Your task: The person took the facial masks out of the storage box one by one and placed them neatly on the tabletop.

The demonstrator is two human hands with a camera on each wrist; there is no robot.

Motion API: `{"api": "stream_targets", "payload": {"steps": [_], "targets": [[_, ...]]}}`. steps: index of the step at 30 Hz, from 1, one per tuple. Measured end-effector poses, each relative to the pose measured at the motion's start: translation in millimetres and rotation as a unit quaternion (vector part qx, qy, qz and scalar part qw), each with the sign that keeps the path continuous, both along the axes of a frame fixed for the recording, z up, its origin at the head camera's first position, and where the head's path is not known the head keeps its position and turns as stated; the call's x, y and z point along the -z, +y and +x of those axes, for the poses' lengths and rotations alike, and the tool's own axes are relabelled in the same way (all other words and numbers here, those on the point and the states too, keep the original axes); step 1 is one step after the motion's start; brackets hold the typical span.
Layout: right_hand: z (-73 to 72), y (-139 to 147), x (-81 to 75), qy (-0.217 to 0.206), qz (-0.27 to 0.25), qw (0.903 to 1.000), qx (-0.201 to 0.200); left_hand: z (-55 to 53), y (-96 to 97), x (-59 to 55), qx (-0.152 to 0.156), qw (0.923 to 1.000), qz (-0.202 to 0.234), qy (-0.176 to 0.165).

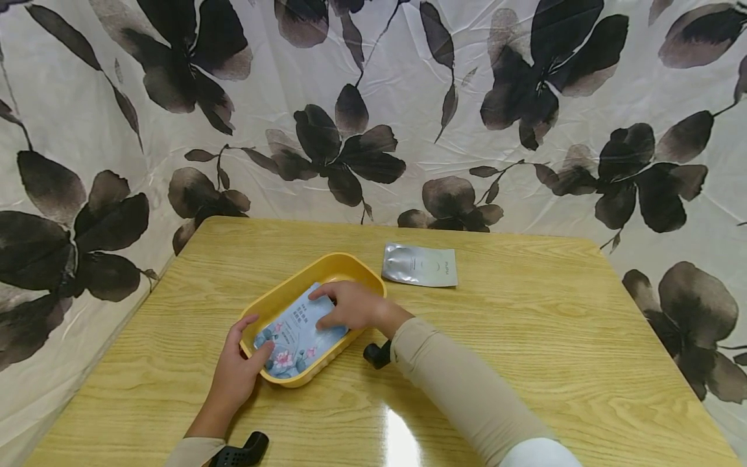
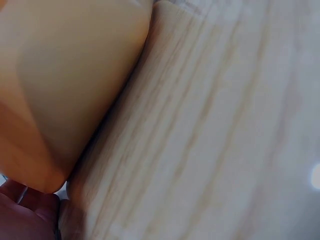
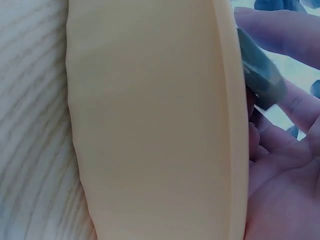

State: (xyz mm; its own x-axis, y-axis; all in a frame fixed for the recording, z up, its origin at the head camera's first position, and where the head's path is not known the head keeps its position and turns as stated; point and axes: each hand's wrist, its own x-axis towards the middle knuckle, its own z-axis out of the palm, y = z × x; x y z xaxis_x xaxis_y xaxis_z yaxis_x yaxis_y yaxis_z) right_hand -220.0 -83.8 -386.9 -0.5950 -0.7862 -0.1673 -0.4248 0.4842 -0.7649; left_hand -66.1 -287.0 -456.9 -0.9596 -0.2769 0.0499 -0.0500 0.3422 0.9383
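Note:
A yellow plastic basket (image 1: 344,263) stands at an angle on the table. Inside lies a light-blue facial mask packet (image 1: 294,331) printed with pink flowers and dark lettering. My left hand (image 1: 230,373) grips the basket's near-left end, thumb over the rim and fingers along the outside. Reaching over the opposite rim, my right hand (image 1: 347,308) has its thumb and fingers on the blue packet. In the right wrist view, a grey-green packet edge (image 3: 265,75) shows between the fingers of that hand, beside the basket wall (image 3: 155,120).
A silver facial mask packet (image 1: 420,264) lies flat beyond the basket, to its right. The wood-grain table (image 1: 525,324) ends at the back against a flowered cloth (image 1: 443,117). Black wrist devices (image 1: 378,355) sit at both cuffs.

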Motion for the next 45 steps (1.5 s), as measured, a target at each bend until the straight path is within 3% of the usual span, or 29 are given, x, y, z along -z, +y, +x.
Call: {"api": "stream_targets", "payload": {"steps": [6,19,33,45], "targets": [[5.2,-4.3,1.0,0.020,0.010,0.9997,-0.004,-0.8,-0.9,-0.5,-0.003,0.9999,0.002,-0.010],[14.8,-11.5,0.4,0.014,0.019,0.9997,-0.011,0.6,-0.4,-2.3,-0.003,1.0000,-0.006,-0.004],[25.9,-18.5,-0.2,0.036,0.013,0.9985,-0.038,4.2,-12.6,-7.2,-0.027,0.9973,-0.038,-0.056],[27.9,-15.6,-0.9,0.055,-0.022,0.9981,-0.020,6.9,-13.1,-7.4,-0.047,0.9976,-0.038,-0.034]]}}
